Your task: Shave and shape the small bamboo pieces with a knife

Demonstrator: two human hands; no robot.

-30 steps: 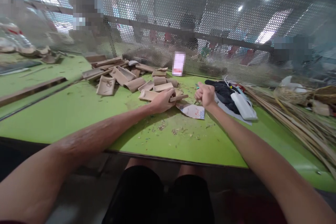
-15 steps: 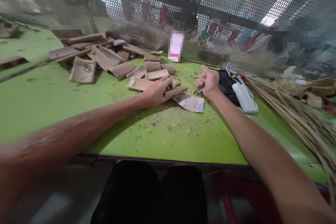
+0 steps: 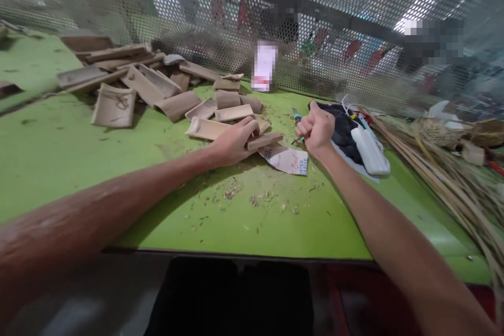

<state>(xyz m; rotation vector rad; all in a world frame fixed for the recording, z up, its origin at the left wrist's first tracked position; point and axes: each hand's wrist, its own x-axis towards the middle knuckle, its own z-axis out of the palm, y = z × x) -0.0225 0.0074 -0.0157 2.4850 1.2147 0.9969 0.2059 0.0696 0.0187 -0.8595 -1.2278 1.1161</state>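
My left hand (image 3: 234, 142) lies closed over a brown bamboo piece (image 3: 264, 140) on the green table (image 3: 118, 168), pressing it down at the near edge of a pile of cut bamboo pieces (image 3: 157, 92). Just to the right, my right hand (image 3: 316, 128) is a fist around a small tool with a green handle (image 3: 298, 140), its tip pointing towards the held piece. A scrap of printed paper (image 3: 287, 159) lies under and between the two hands. Wood shavings (image 3: 252, 198) are scattered in front of them.
A black cloth (image 3: 342, 128) and a white bottle-like object (image 3: 370, 151) lie right of my right hand. Long bamboo strips (image 3: 441, 178) are heaped along the right side. A perforated metal screen (image 3: 244, 21) closes off the table's far edge, with people beyond it.
The camera has tipped down and shifted, so the pile sits further left. Both hands keep their hold; my right fist has drawn slightly closer to the held piece.
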